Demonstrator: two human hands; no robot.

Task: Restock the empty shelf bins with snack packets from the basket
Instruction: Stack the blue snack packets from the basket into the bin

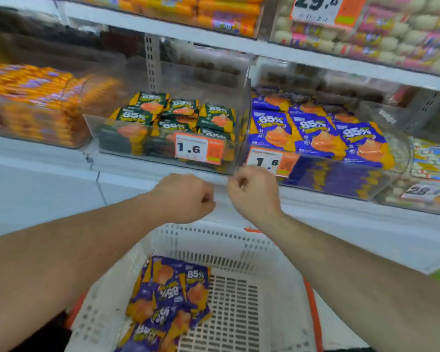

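Both hands hang above the white basket [241, 252], in front of the shelf edge. The left hand [186, 196] and the right hand [254, 191] each have the grip closed into a fist, holding nothing. Purple snack packets [168, 295] lie in the left part of the basket. On the shelf, the green packets [178, 118] fill the middle clear bin [160, 158], and the blue packets [320, 133] fill the bin just beside it on the right.

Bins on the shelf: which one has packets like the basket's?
The blue-packet bin on the right; the middle bin holds green ones.
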